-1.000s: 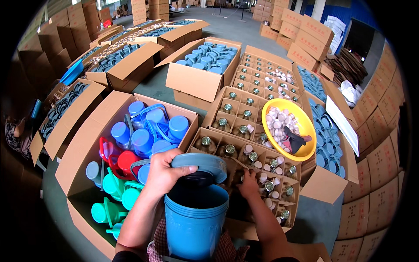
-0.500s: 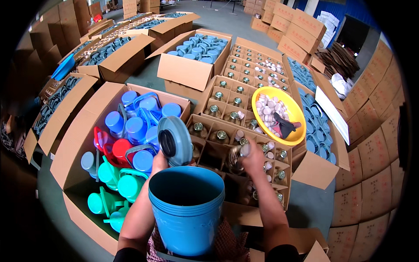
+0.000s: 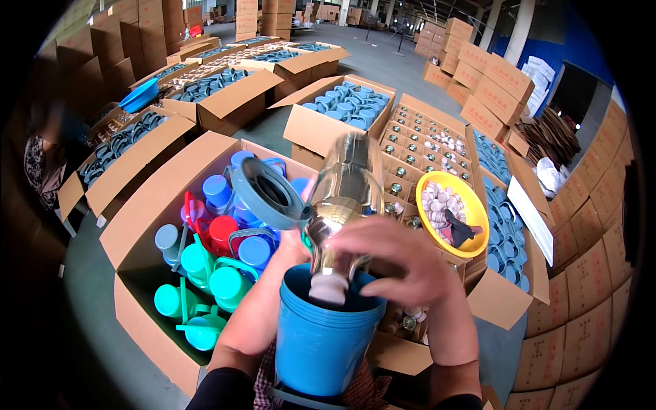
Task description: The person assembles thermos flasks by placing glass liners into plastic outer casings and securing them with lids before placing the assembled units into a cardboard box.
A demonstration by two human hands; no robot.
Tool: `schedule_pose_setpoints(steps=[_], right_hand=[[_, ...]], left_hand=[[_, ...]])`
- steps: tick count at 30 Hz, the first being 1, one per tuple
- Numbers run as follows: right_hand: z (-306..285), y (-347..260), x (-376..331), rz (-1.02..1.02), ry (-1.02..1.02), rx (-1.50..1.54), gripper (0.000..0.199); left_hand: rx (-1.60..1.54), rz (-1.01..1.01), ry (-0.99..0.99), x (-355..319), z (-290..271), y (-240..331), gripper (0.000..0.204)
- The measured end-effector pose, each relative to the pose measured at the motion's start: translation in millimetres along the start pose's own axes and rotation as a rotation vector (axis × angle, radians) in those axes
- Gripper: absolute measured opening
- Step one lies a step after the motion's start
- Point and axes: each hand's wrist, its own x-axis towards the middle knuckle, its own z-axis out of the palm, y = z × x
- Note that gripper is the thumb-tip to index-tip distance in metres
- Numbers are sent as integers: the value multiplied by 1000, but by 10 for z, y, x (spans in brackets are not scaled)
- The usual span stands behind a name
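A silvered glass flask liner (image 3: pixel 345 184) is tilted over the blue bucket-like container (image 3: pixel 328 342), its pale-capped end pointing down at the rim. My right hand (image 3: pixel 417 263), somewhat blurred, has its fingers curled against the liner's lower part, the thumb apart near the cap. My left hand (image 3: pixel 294 247) is closed on a grey-blue ring-shaped flask top (image 3: pixel 270 191) with a dark opening, just left of the liner. Most of the left fingers are hidden behind the top and the liner. The container stands close in front of my body.
Left of me, an open carton (image 3: pixel 130 301) holds blue, red and green flask casings. To the right are a divided carton (image 3: pixel 403 352) of liners and a yellow basin (image 3: pixel 484 236) of pale caps. Grey-blue parts fill further cartons; stacked boxes (image 3: pixel 560 328) line the right side.
My right hand has brought the glass liner from the divided carton to above the blue container. My left hand still holds the flask top, now turned to another angle. The view has shifted.
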Motion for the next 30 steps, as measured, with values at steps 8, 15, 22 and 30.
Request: schedule_pose_setpoints(steps=[8,15,22,30], right_hand=[[-69,454,-428,484,659,995,88],[192,282,-687,595,-42,1145,79],[47,209,-551,668,-368,934,52],[196,101,-690,529,-248,733,65]], left_hand=[[392,233,-115,-495,791,-108,33],[655,410,-415,-825,383,-128,40],[313,301,209,-757,388,240,43],[1069,1053,253,-961,358,29,42]])
